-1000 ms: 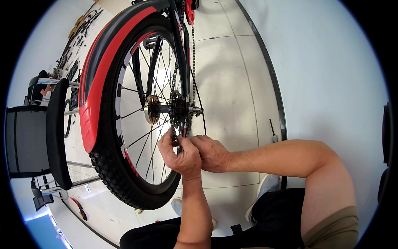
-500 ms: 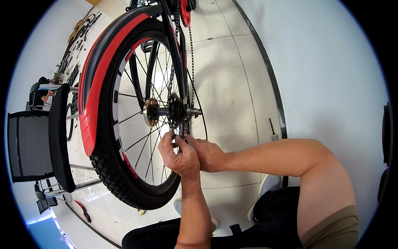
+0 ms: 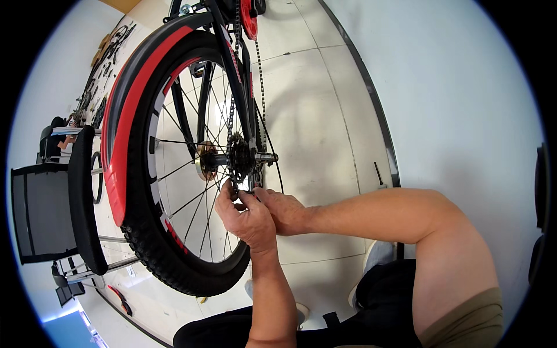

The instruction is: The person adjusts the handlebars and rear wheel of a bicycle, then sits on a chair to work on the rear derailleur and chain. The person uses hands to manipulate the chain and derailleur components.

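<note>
A bicycle's rear wheel (image 3: 136, 162) stands before me, with a black cassette (image 3: 238, 156) at its hub. The black chain (image 3: 234, 107) runs down past the cassette toward my fingers. Just below the cassette, my left hand (image 3: 248, 221) is closed in a pinch, thumb and fingertips together by the chain's lower part; the small dark piece between them is mostly hidden. Right beside it, my right hand (image 3: 282, 212) has its fingers curled at the rear derailleur (image 3: 255, 181), gripping its lower end, which the hands largely cover. A black cable (image 3: 279, 168) loops down beside the axle.
A red and black mudguard (image 3: 119, 156) covers the tyre's upper left. Black mesh chairs (image 3: 43, 211) stand at the left, with a person (image 3: 61, 139) beyond. Bicycle parts (image 3: 93, 87) lie along the far left floor. A white wall (image 3: 458, 104) rises at the right.
The wheel and frame have shifted slightly left in view. My left hand has moved slightly left with its fingertips lower; both hands stay below the cassette.
</note>
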`<state>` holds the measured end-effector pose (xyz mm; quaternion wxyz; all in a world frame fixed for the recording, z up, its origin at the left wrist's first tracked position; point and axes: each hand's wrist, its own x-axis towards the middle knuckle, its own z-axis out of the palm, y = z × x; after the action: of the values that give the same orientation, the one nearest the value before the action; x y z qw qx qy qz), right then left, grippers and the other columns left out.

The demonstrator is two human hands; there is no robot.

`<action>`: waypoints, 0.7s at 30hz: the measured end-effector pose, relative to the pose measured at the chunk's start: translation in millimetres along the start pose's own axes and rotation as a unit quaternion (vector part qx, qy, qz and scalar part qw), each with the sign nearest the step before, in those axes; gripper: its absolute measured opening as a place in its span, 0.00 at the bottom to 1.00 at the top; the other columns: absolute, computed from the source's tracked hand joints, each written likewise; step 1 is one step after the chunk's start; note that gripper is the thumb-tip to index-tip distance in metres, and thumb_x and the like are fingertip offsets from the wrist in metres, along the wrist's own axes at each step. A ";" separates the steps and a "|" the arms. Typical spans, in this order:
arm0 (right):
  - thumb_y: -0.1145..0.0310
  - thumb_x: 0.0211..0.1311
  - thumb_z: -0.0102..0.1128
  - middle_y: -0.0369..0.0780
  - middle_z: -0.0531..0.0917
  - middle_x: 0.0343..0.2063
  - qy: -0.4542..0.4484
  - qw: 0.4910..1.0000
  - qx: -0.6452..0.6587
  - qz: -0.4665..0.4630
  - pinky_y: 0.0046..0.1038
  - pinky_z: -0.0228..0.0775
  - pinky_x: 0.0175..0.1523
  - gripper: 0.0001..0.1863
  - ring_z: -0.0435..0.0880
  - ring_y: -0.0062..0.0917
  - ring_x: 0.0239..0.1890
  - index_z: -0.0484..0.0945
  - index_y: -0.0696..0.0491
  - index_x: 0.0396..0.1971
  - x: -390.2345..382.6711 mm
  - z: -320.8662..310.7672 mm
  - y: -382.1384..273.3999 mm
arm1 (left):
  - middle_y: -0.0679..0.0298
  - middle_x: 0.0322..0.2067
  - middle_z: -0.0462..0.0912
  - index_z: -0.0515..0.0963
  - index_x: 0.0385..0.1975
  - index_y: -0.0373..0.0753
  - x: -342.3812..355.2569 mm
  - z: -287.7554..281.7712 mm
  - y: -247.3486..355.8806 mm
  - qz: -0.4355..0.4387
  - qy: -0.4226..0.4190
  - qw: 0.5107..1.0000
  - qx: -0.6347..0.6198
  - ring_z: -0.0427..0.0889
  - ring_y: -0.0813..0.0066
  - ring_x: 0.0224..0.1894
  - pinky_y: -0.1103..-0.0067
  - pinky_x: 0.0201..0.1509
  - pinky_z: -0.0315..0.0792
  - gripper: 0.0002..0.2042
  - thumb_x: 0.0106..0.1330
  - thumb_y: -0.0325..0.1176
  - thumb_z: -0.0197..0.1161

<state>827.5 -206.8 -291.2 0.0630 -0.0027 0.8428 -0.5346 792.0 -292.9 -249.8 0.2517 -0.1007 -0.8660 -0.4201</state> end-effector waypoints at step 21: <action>0.61 0.63 0.72 0.36 0.85 0.27 0.064 0.828 0.431 0.353 0.28 0.68 0.34 0.10 0.79 0.22 0.26 0.84 0.50 0.29 123.7 -93.8 72.4 | 0.59 0.40 0.83 0.76 0.53 0.27 1.9 1.9 0.9 0.006 -0.024 0.999 0.029 0.80 0.75 0.36 0.80 0.37 0.76 0.16 0.66 0.20 0.59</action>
<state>699.2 -100.2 -329.8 0.1883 0.3567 0.4719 -0.7840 790.0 -290.9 -249.2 0.2359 -0.1088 -0.8831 -0.3908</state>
